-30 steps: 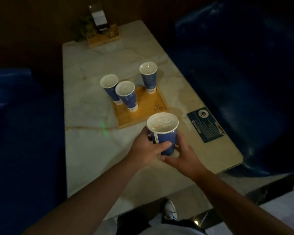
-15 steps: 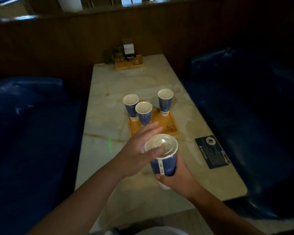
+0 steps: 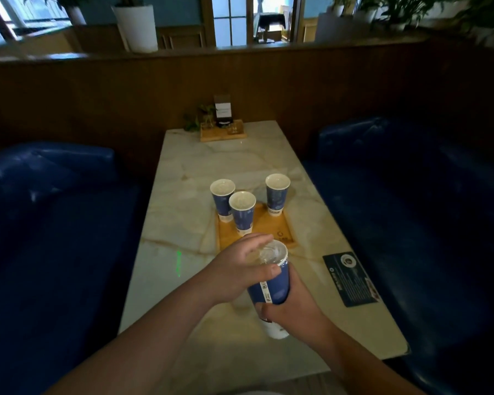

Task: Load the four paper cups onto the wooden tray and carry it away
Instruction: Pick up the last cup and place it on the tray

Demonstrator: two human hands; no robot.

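Three blue paper cups stand upright on the wooden tray point(image 3: 271, 229) in the middle of the marble table: one at its far left corner point(image 3: 222, 199), one just in front of it point(image 3: 242, 212), one at the far right corner point(image 3: 277, 193). The fourth blue cup point(image 3: 273, 282) is lifted off the table, nearer to me than the tray and tilted slightly. My right hand point(image 3: 290, 310) grips its lower body from the right. My left hand point(image 3: 240, 269) covers its rim, thumb on the cup's side and fingers lying across the lid.
The marble table point(image 3: 188, 201) runs away from me between two dark blue sofas point(image 3: 46, 223) point(image 3: 428, 201). A dark placard point(image 3: 351, 279) lies flat near the right edge. At the far end stands a wooden holder point(image 3: 222, 132) with a card and a small plant.
The camera has tilted up, showing more of the room. Both hands raised the fourth cup off the table. My left hand shifted from its side to over its rim.
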